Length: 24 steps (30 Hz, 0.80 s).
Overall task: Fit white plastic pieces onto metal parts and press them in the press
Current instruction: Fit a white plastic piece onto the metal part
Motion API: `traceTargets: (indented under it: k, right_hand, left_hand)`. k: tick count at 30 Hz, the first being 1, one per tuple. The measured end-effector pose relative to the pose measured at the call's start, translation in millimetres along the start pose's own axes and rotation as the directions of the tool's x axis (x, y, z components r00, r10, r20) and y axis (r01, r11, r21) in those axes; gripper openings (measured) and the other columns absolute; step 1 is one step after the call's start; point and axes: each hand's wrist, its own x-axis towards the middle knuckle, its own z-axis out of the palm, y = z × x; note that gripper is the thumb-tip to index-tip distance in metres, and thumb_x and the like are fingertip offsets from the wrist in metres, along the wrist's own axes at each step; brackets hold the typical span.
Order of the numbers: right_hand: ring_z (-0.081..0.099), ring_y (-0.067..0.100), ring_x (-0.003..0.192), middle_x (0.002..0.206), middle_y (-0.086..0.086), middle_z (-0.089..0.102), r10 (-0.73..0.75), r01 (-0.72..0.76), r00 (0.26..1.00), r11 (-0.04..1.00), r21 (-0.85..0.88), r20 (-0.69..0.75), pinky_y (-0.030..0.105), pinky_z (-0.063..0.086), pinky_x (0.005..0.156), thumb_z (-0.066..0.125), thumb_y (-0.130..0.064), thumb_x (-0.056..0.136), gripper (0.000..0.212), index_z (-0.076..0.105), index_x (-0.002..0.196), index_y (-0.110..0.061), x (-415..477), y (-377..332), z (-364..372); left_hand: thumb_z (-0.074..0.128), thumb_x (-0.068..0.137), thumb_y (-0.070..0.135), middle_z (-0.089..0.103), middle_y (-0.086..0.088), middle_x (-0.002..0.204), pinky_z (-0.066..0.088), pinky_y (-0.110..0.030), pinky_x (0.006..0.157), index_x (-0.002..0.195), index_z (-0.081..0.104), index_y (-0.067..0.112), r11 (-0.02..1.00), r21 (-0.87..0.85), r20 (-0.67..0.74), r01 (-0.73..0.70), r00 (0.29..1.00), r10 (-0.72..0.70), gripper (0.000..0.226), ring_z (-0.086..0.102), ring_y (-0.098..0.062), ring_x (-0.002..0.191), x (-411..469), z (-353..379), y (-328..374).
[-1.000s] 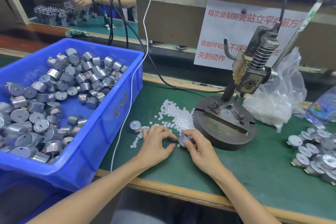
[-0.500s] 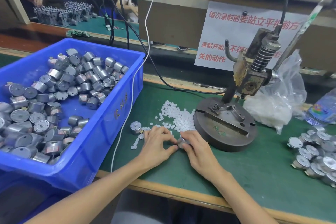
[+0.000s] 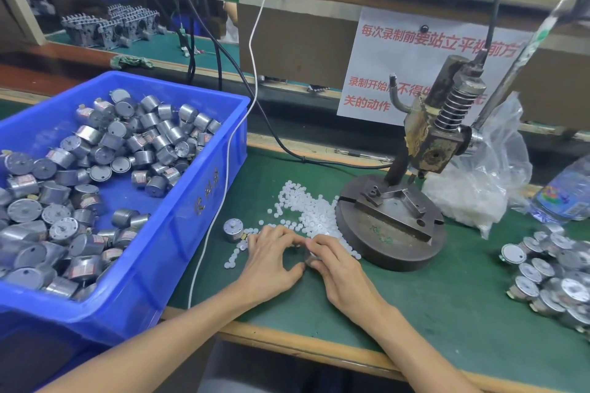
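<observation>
Both hands meet on the green desk [image 3: 447,297], just in front of the press [image 3: 392,223]. The right hand [image 3: 341,271] has its fingers [image 3: 322,246] curled round a small metal part [image 3: 310,260]. We see only a grey sliver of it, between thumb and forefinger.

The left hand [image 3: 271,262] lies close beside it. Its fingers are bent, with the tips down at the edge of the white pieces [image 3: 308,212], and its thumb stretches toward the right hand. We cannot tell whether these fingers pinch a piece or merely touch the heap.

The white pieces lie scattered on the desk from the hands up to the round base of the press, and some touch that base. The head of the press stands raised above its base plate.

A second metal part [image 3: 233,230] stands upright on the desk just left of the left hand. Further left, a blue bin [image 3: 178,223] holds a heap of loose parts [image 3: 95,163], and a white cable [image 3: 228,169] hangs over its near corner.

At the far right we see a cluster of white-capped parts [image 3: 552,271]. Behind the press lie a clear plastic bag [image 3: 479,191] and a water bottle [image 3: 566,193].
</observation>
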Motion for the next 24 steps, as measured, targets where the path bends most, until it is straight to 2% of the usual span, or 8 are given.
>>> traceTargets:
  k: [11,16,19,21,22,24]
  right_hand:
    - [0.061,0.032,0.093,0.110,0.017,0.058,-0.060,0.060,0.998,0.997,-0.057,-0.001,0.039,0.054,0.077,0.055,0.004,0.087,0.032,0.058,0.119,0.004,-1,1,4]
    - [0.061,0.028,0.094,0.111,0.015,0.058,-0.016,0.016,1.000,0.999,-0.046,-0.007,0.033,0.051,0.081,0.053,-0.001,0.089,0.030,0.058,0.118,0.003,-2,2,6]
    - [0.054,0.014,0.099,0.112,0.008,0.058,0.097,-0.096,0.995,0.992,0.078,-0.017,0.018,0.041,0.088,0.050,-0.004,0.092,0.027,0.056,0.118,-0.002,-4,3,4]
    - [0.053,0.006,0.092,0.103,0.002,0.061,0.243,-0.234,0.970,0.951,0.205,-0.022,0.014,0.040,0.085,0.050,-0.003,0.094,0.025,0.056,0.118,-0.005,-3,4,1]
    - [0.056,0.004,0.082,0.094,-0.001,0.063,0.366,-0.340,0.930,0.888,0.308,-0.029,0.014,0.042,0.078,0.050,-0.003,0.095,0.023,0.057,0.117,-0.005,-2,3,0]
    - [0.055,0.003,0.059,0.076,-0.001,0.063,0.600,-0.494,0.800,0.645,0.583,0.013,0.016,0.044,0.059,0.049,-0.006,0.096,0.021,0.056,0.115,-0.001,3,3,-6]
  left_hand:
    - [0.065,0.081,0.029,0.045,0.018,0.095,0.016,-0.025,0.077,0.102,0.060,0.028,1.000,0.004,0.029,0.023,0.999,-0.023,0.022,0.034,-0.003,0.096,-1,-4,4]
    - [0.058,0.078,0.034,0.047,0.017,0.097,0.016,-0.024,0.077,0.105,0.060,0.029,1.000,-0.006,0.043,0.022,0.999,-0.022,0.028,0.033,-0.003,0.096,-1,-5,5]
    - [0.052,0.071,0.034,0.047,0.021,0.099,0.017,-0.023,0.079,0.110,0.056,0.032,1.000,-0.015,0.055,0.007,0.998,-0.006,0.039,0.035,-0.002,0.099,-2,-6,7]
    - [0.053,0.070,0.033,0.048,0.023,0.102,0.018,-0.022,0.082,0.114,0.054,0.033,0.999,-0.022,0.070,-0.024,0.997,0.025,0.044,0.037,-0.002,0.102,-1,-6,8]
    - [0.055,0.070,0.033,0.048,0.024,0.104,0.018,-0.020,0.084,0.117,0.052,0.033,0.999,-0.030,0.084,-0.041,0.996,0.043,0.047,0.038,-0.001,0.101,-1,-6,10]
    - [0.060,0.072,0.032,0.045,0.027,0.107,0.017,-0.015,0.088,0.124,0.049,0.034,0.994,-0.067,0.100,-0.089,0.990,0.095,0.053,0.037,0.004,0.098,3,-7,15]
